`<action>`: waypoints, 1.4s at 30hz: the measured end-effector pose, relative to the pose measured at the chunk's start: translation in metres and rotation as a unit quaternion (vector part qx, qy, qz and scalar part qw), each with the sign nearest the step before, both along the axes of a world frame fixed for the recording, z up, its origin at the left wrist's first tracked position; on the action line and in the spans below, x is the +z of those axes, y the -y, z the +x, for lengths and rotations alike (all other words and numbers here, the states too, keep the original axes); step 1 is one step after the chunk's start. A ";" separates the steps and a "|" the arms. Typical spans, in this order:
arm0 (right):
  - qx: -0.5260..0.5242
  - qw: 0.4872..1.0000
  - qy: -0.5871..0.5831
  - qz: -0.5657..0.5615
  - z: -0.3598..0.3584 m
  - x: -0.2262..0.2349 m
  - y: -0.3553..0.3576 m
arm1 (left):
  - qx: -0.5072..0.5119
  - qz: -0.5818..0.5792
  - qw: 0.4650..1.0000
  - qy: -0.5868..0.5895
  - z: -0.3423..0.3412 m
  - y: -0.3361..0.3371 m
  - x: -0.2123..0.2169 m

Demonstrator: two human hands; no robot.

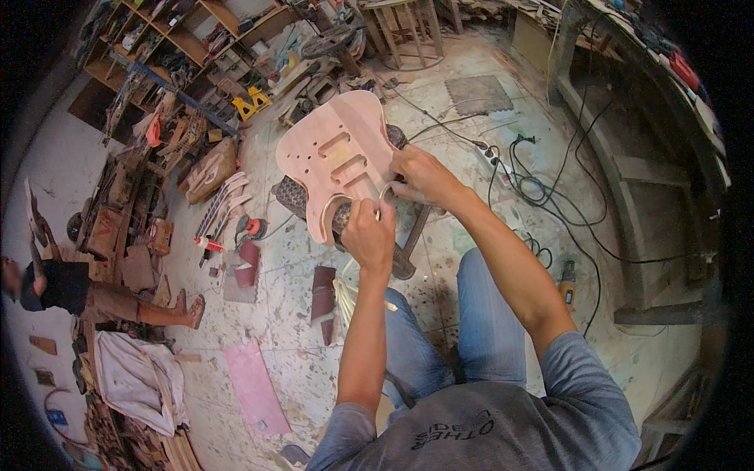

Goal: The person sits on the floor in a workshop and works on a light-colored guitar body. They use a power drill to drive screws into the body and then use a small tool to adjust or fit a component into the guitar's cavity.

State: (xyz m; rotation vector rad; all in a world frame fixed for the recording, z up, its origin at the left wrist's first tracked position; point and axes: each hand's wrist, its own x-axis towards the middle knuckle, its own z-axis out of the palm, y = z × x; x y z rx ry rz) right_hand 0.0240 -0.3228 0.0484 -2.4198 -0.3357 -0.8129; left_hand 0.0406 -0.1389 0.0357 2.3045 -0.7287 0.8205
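An unfinished pale wooden electric guitar body (320, 161) lies in front of me, its routed pickup cavities and drilled holes facing up. It rests on a support wrapped in dark patterned material (290, 196). My left hand (367, 234) is closed, in a pinch, at the near edge between the two horns. My right hand (426, 179) is also closed, with bent fingers, at the right horn, and covers much of it. A thin pale curved edge or strip shows between the hands; its kind is too small to tell. What the fingertips grip is mostly hidden.
On the floor lie sandpaper sheets (323, 293), a round sander (253, 228), a pink sheet (258, 386) and a yellow-grey power tool (567, 281). Black cables (542, 192) spread at right beside a workbench (628, 169). Another person (67, 286) is at far left, near wood scraps and shelves (184, 39).
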 end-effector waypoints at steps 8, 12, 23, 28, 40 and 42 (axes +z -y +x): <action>-0.005 1.000 -0.010 0.001 0.001 -0.001 -0.003 | 0.028 0.004 1.000 0.004 -0.002 0.005 -0.008; -0.021 0.999 -0.021 -0.021 -0.002 0.003 -0.004 | 0.044 0.001 0.999 -0.022 -0.001 0.007 -0.006; -0.035 0.999 -0.012 0.009 -0.002 -0.004 -0.005 | 0.048 -0.023 0.997 -0.064 -0.001 0.016 0.001; 0.003 0.999 0.002 0.052 0.006 -0.004 0.005 | 0.055 -0.001 0.997 -0.054 0.003 0.018 0.001; 0.007 1.000 0.009 0.027 0.004 -0.004 0.008 | 0.023 0.019 0.999 -0.029 0.011 0.014 0.001; 0.003 1.000 -0.009 0.017 0.006 -0.002 0.007 | 0.020 0.025 0.999 -0.032 0.011 0.013 0.001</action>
